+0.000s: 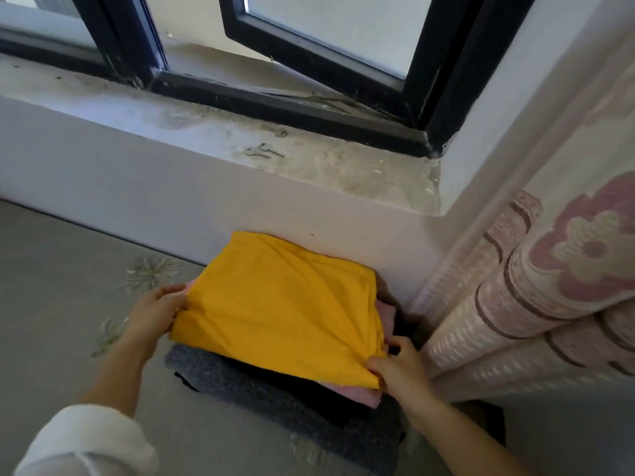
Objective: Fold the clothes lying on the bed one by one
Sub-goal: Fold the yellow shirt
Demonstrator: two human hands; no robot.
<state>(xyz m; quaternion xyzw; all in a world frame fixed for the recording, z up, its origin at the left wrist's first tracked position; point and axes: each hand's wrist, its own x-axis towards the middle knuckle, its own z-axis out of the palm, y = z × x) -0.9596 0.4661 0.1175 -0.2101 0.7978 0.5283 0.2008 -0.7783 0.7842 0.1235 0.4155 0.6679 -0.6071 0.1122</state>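
The yellow cloth (281, 310) atop the pile (292, 407) is pinched at opposite edges by left hand (156, 312) and right hand (400, 369).

Four items are lying stacked: one yellow garment (275, 310), one pink garment (357, 395), one grey garment (275, 403), one black garment (302, 384). Two hands are showing: left hand (154, 314), right hand (398, 365).

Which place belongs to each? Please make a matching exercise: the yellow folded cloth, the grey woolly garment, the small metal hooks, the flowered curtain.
1 yellow folded cloth; 2 grey woolly garment; 3 small metal hooks; 4 flowered curtain.
A on the windowsill; B above the pink layer; C at the right; D beneath that pink layer.
Pairs: 1-B, 2-D, 3-A, 4-C.
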